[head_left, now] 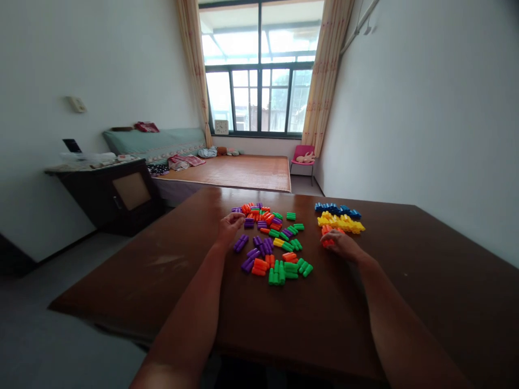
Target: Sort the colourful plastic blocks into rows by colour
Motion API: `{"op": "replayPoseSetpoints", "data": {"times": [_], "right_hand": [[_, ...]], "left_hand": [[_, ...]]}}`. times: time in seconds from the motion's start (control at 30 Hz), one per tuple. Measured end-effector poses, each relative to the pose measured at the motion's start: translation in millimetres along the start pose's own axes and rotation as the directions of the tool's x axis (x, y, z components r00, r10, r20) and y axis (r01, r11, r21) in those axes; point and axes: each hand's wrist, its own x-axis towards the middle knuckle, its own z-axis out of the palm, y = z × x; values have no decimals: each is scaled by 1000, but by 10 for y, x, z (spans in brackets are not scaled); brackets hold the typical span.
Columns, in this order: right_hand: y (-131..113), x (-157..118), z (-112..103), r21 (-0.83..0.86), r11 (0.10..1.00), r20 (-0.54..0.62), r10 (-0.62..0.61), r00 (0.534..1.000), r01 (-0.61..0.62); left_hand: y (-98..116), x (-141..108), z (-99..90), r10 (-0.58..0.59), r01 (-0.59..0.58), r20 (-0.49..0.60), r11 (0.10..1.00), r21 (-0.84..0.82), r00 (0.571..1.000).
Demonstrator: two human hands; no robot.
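My left hand [230, 228] is at the left edge of a mixed pile of plastic toy blocks, its fingers pressed together beside a purple block [248, 222]. Whatever is between those fingertips is too small to make out. My right hand [341, 244] is closed round orange blocks [326, 232], partly hidden by the fingers, on the right of the table. Just beyond them lie a row of yellow blocks [341, 222] and a row of blue blocks [337, 209]. Green blocks [277, 273], purple blocks [263, 246] and orange blocks [260, 267] lie scattered between my hands.
The brown table [170, 281] reaches out to both sides. Past its far edge are a bed [243, 168] and a pink chair [303, 152]. A dark cabinet [117, 189] stands at the left, and a window [259, 97] is at the back.
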Motion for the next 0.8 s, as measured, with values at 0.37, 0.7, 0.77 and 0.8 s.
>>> {"op": "replayPoseSetpoints", "data": {"times": [0.37, 0.7, 0.77, 0.8], "right_hand": [[-303, 71, 142, -12, 994, -238, -109, 965, 110], [-783, 86, 372, -25, 976, -365, -210, 907, 216], [-842, 90, 398, -31, 965, -372, -252, 893, 259], [-859, 91, 401, -36, 961, -377, -268, 886, 275]], "left_hand": [[-404, 97, 150, 156, -331, 307, 655, 679, 939], [-204, 277, 75, 210, -205, 86, 652, 730, 974], [-162, 440, 127, 142, -161, 94, 592, 790, 985], [-141, 537, 160, 95, -154, 122, 540, 827, 988]]}}
